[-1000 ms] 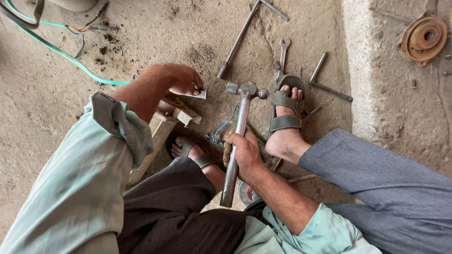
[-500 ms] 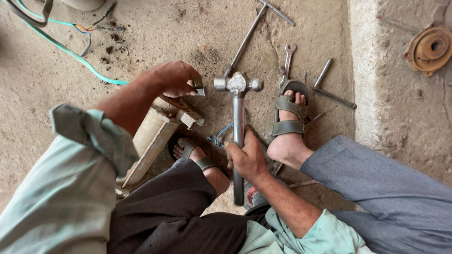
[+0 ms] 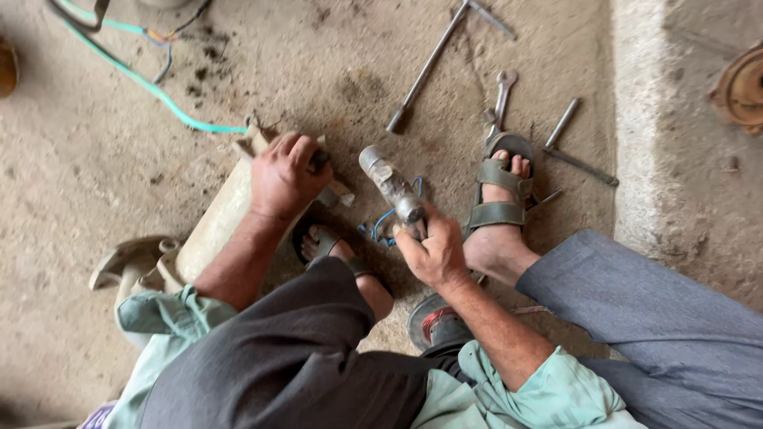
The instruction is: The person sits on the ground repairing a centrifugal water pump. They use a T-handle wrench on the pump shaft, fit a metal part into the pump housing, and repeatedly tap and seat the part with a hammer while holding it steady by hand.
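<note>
Long pale metal casting lies on the dirt floor. Left hand presses on its upper end, fingers curled down over it. Right hand, fingers clamped around the handle, holds hammer raised, head tilted toward casting.

Surface: bare concrete floor, dusty and stained, with a paler raised strip on the right.
Far left: green hose and dark cables trailing across the floor.
Far middle: long T-handled wrench lying at a slant.
Far right: open-ended spanner, just beside a short metal rod and a thin bar.
Right edge: rusty round part on the strip.
Left: pale metal casting lying on the floor.
Near middle: blue wire; sandalled feet planted either side.
</note>
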